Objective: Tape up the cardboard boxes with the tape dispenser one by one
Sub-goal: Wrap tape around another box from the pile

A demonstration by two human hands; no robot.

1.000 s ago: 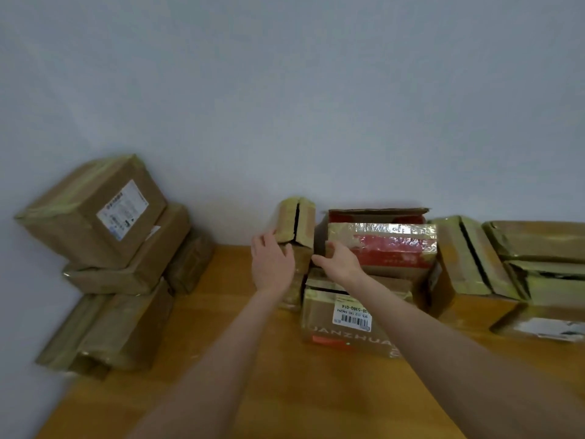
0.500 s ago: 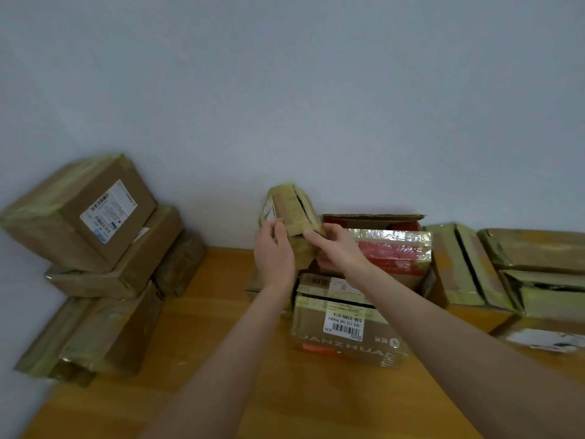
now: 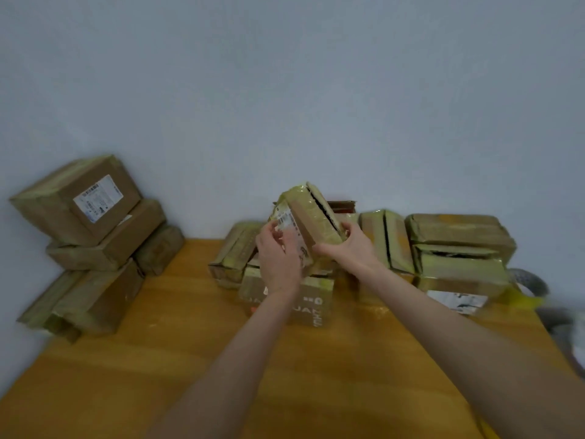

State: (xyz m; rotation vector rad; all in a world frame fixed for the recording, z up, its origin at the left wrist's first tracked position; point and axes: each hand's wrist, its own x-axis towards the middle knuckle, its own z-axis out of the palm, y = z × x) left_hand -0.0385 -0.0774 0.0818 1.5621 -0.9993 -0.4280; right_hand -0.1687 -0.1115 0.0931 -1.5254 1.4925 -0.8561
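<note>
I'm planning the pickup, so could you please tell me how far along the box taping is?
Apparently done: the stacked boxes at far left look taped shut. In hand: the left hand and right hand grip a small box whose top seam gapes. Left: the upright box beside it shows an open seam.

- Orange-brown wooden table (image 3: pixel 316 375) spreads out beneath the left hand (image 3: pixel 278 261) and right hand (image 3: pixel 351 248).
- Plain blue-grey wall (image 3: pixel 285 90) rises behind and above them.
- Blurred grey shape (image 3: pixel 566 331) sits far right of the right hand, unidentifiable.

Left hand (image 3: pixel 278 264) and right hand (image 3: pixel 353 248) extended forward, raised close together, fingers curled, gripping
</note>
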